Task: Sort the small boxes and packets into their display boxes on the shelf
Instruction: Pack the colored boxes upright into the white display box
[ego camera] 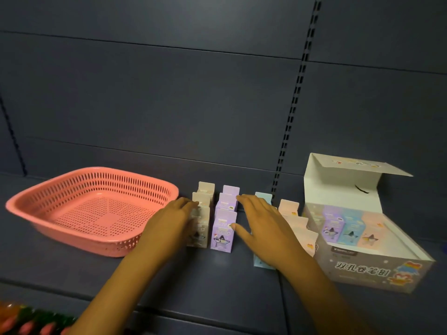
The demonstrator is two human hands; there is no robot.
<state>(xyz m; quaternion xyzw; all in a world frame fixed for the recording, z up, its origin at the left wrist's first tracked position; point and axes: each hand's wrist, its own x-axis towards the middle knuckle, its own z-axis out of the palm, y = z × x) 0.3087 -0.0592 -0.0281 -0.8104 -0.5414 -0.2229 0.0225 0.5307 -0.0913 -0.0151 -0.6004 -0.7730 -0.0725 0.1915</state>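
Observation:
Small boxes stand in rows on the dark shelf: beige boxes (202, 209), purple boxes (223, 232), blue boxes (263, 198) and peach boxes (298, 226). My left hand (171, 221) lies flat against the left side of the beige row. Over the blue row rests my right hand (263, 226), fingers straight, thumb touching the front purple box. An open display box (367, 267) with its lid up stands to the right, its inside printed with purple, blue and peach panels.
A pink perforated plastic basket (48, 213) sits at the left with nothing in it. The grey back wall has a slotted upright (294, 105). Blurred orange and green items (29, 320) show at the bottom left.

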